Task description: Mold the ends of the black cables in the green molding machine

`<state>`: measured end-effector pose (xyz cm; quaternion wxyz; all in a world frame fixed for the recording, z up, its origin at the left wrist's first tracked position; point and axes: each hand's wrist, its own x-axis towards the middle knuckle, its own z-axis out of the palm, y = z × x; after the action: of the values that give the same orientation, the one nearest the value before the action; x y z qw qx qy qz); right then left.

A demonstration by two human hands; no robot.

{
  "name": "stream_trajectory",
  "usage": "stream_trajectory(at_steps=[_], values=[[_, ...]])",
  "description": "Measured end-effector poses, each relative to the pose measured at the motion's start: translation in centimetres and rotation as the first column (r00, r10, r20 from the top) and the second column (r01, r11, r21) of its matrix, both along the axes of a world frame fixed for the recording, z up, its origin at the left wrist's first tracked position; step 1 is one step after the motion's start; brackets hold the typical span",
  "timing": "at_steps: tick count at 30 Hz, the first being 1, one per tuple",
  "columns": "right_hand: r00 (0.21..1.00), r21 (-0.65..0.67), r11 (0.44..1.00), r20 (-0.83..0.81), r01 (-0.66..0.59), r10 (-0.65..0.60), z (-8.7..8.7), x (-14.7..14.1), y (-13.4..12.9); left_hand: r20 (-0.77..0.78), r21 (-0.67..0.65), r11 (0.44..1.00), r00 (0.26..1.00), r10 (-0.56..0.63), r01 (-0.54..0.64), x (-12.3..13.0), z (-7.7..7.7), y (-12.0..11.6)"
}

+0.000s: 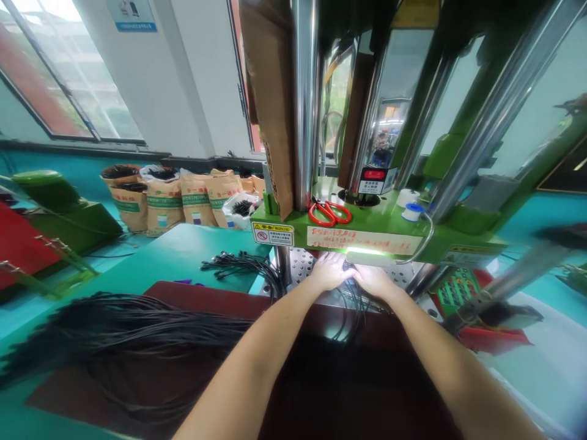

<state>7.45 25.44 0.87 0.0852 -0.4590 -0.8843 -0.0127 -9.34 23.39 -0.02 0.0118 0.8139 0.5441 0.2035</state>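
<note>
Both hands reach under the green press head, over its perforated metal bed. My left hand is stretched forward with its fingertips near the lit underside of the press. Beside it my right hand has its fingers close together at the ends of thin black cables, which hang down toward me between the wrists. What the fingers grip is too small and blurred to tell. A large bundle of black cables lies to the left on a dark red board.
Red-handled scissors and a blue-rimmed spool sit on the press. A smaller cable bunch lies on the green table. Paper sacks stand behind. A green button panel and a metal post are at right.
</note>
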Motion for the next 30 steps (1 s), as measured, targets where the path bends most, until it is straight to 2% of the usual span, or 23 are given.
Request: stream_trajectory(at_steps=[5,12,17,22,30], values=[[1.000,-0.043,0.999,0.009,0.026,-0.025,0.2,-0.5,0.4,0.024,-0.089,0.996,1.000,0.003,-0.001,0.0,-0.1,0.8],[0.997,-0.076,0.994,0.011,0.078,-0.077,0.7,-1.3,0.8,0.022,-0.121,0.992,0.999,0.036,-0.033,0.3,0.0,1.4],[0.994,-0.063,0.992,-0.015,0.106,-0.107,1.3,0.2,0.1,0.000,-0.189,0.979,0.997,0.082,-0.080,-1.6,0.4,0.8],[0.993,-0.075,0.991,-0.031,0.109,-0.111,0.6,1.5,-0.2,-0.017,-0.206,0.977,0.999,0.045,-0.047,-3.4,0.1,-0.1],[0.981,-0.118,0.989,-0.162,0.093,-0.111,-1.1,1.4,1.4,-0.007,-0.183,0.973,0.989,0.144,-0.143,-1.9,-0.4,0.4]])
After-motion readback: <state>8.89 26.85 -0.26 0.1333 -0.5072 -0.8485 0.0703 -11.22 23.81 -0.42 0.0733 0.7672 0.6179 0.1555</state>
